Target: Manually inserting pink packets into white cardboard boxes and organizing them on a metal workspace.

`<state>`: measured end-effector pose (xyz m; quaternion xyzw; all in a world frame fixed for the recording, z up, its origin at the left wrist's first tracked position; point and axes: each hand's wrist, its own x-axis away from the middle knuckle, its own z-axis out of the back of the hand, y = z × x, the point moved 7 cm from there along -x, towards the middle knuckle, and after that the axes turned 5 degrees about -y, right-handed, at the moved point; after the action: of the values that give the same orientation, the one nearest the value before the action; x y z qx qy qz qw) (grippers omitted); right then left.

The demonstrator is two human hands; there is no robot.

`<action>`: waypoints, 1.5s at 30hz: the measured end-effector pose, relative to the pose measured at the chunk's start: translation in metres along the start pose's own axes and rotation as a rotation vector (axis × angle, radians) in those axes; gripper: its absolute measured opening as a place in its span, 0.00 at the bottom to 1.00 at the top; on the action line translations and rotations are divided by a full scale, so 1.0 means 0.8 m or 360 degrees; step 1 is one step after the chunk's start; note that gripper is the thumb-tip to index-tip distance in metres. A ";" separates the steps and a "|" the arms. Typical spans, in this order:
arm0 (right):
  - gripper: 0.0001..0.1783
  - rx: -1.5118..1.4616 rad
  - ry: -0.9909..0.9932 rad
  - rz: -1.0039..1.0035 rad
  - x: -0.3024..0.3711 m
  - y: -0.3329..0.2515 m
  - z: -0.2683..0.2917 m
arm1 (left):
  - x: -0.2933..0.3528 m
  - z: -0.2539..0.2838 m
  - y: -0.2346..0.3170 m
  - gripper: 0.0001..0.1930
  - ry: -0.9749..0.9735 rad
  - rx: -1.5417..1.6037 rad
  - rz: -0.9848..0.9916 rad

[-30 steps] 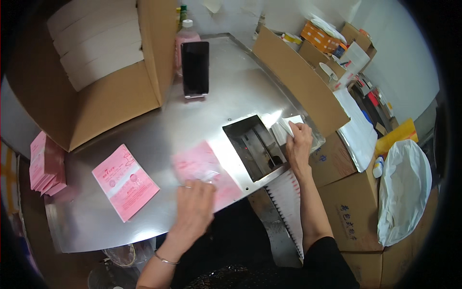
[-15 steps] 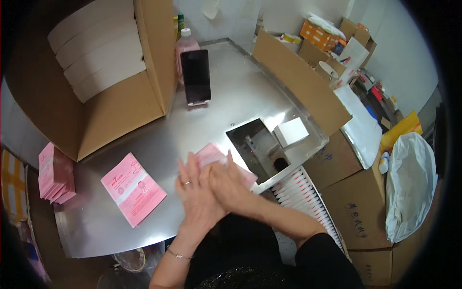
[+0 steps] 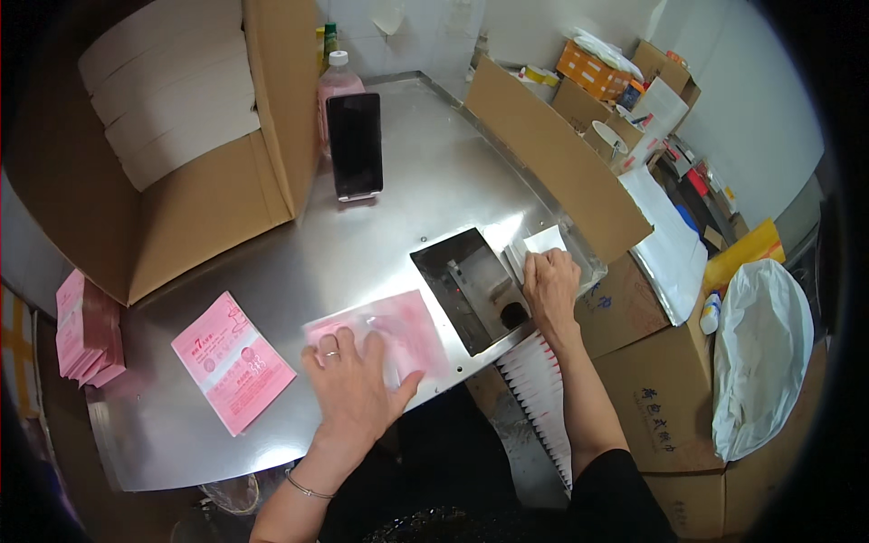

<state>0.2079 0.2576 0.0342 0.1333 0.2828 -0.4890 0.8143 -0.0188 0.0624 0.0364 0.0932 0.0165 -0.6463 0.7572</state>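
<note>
Pink pouch (image 3: 398,330) under left hand (image 3: 355,385)

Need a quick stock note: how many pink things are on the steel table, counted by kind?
Flat pink packets: 2, one lying free and one under the left hand
Stack of pink packets: 1
Pink bottle: 1
Total: 4

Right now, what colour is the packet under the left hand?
Pink, inside clear plastic; the head view shows it.

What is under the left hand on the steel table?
A clear bag with pink sheets lies flat under the left hand; its upper right part shows, while the part beneath palm and fingers is covered.
</note>
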 end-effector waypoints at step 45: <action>0.21 -0.0116 -0.0071 0.0223 0.016 -0.067 0.018 | 0.102 0.048 -0.116 0.11 0.0708 0.0536 0.0185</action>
<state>0.1707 0.2154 0.0410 0.1122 0.2723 -0.4231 0.8569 -0.0999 -0.0370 0.0512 0.3581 0.0692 -0.5592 0.7444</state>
